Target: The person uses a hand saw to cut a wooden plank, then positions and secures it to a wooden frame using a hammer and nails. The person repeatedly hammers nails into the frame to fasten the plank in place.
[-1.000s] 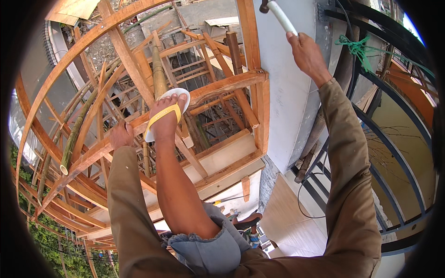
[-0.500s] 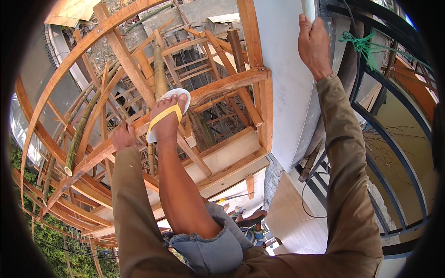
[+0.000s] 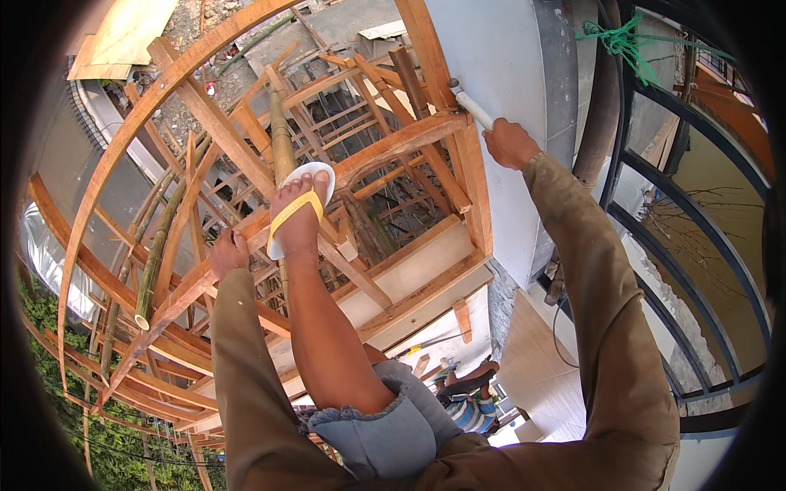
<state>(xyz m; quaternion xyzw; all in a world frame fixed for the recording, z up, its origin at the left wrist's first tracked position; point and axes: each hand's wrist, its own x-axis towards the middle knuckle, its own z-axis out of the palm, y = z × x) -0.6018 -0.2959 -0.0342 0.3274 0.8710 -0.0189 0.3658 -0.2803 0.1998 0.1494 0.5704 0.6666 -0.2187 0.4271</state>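
The wooden scaffold [image 3: 246,164], the largest thing in view, is a lattice of beams and bamboo poles falling away to rubble far below. Beside it stands the pale grey wall [image 3: 499,74], and to the right a dark metal railing [image 3: 655,245] with a green rope [image 3: 626,37] knotted near its top.

The person stands high on the frame: one bare leg runs down to a foot in a yellow-strapped sandal [image 3: 299,209] planted on a slanting beam where it meets a bamboo pole [image 3: 281,139].

What has changed: a second ago the right hand [image 3: 509,143] was stretched high up the wall with the white handle; half a second ago it was higher still, near the top edge. Now it has come down to the wall's corner, level with the top wooden beam. I judge this a downward stroke along the wall face, so the work looks to be moving down that corner strip. The right hand is closed around the white tool handle [image 3: 471,106], which points up and left, its far end touching the wall edge by the beam.

The left hand [image 3: 229,254] has stayed put, closed on the slanting beam [image 3: 176,299] just left of the sandal, steadying the body.

No container shows; another person in a striped shirt [image 3: 471,405] is far below
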